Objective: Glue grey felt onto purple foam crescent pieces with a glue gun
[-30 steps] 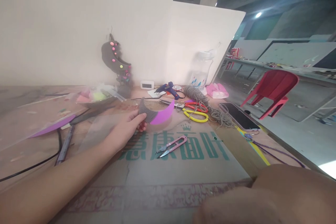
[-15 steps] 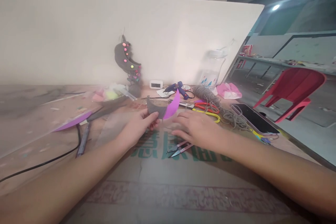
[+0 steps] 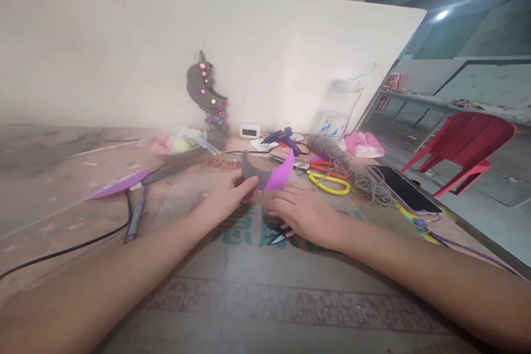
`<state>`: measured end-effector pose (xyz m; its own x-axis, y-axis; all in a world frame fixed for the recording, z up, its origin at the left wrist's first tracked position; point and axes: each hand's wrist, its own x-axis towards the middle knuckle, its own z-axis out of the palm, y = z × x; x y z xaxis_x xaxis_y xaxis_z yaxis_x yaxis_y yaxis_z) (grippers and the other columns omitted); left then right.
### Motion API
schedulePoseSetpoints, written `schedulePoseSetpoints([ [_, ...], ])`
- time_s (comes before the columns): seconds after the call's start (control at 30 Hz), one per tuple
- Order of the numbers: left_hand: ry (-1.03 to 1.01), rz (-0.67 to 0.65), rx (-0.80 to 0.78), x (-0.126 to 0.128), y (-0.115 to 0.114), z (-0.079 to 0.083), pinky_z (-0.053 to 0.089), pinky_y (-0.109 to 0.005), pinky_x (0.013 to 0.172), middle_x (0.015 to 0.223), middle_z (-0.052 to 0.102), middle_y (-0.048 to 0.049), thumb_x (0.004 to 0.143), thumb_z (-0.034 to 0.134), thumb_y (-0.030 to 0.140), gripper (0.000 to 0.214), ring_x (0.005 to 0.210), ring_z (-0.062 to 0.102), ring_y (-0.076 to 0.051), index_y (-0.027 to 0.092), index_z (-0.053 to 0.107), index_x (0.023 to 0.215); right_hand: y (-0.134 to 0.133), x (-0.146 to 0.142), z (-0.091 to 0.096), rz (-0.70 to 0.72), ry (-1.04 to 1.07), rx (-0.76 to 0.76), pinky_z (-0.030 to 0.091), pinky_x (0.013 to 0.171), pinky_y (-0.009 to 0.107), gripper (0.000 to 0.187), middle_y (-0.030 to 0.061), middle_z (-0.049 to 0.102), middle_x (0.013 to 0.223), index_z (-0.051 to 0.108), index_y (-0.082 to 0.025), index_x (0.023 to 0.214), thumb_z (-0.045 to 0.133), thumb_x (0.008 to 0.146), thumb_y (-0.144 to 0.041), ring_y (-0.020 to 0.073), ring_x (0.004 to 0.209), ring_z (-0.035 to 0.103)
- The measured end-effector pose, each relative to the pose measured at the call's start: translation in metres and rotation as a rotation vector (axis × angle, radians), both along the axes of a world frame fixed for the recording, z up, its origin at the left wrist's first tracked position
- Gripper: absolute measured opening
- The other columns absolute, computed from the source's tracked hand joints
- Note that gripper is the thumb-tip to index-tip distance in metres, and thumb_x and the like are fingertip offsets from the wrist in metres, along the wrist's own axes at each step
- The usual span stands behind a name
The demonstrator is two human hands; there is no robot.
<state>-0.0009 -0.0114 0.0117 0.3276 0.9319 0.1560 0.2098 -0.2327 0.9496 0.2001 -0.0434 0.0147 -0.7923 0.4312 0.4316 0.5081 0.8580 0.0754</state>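
The crescent [image 3: 269, 179] juts rightward from the left hand [image 3: 230, 192] pinching it.

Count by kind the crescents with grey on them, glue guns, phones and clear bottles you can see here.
Crescents with grey: 2 (the part-purple crescent in the left hand and the dotted crescent)
Glue gun: 1
Phone: 1
Clear bottle: 1
Total: 5

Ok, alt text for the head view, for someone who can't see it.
A left hand holds a purple crescent partly wrapped in gray yarn; the right hand is near it, partly covering small snips. Behind lie scissors, a glue gun and a yarn bundle.
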Motion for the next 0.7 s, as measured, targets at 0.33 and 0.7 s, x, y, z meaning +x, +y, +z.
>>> schedulePoseSetpoints([
  [0.33,-0.023,-0.011,0.012,-0.0019,0.0052,-0.0075,0.042,-0.025,0.059,0.066,0.061,0.0007,0.077,0.059,0.042,0.025,0.061,0.055,-0.014,0.018,0.059,0.085,-0.0003,0.0016,0.0003,0.012,0.052,0.038,0.045,0.070,0.029,0.022,0.0057,0.064,0.076,0.062,-0.017,0.086,0.042,0.094,-0.024,0.0154,0.073,0.057],
  [0.7,0.042,-0.046,-0.062,-0.0004,0.0034,-0.0069,0.046,-0.028,0.070,0.077,0.066,-0.0026,0.078,0.058,0.038,0.032,0.071,0.060,-0.016,0.016,0.062,0.101,0.0020,0.0045,-0.0016,-0.034,0.117,-0.027,0.044,0.072,0.029,0.021,0.0064,0.066,0.081,0.061,-0.017,0.087,0.043,0.094,-0.025,0.0166,0.078,0.057],
])
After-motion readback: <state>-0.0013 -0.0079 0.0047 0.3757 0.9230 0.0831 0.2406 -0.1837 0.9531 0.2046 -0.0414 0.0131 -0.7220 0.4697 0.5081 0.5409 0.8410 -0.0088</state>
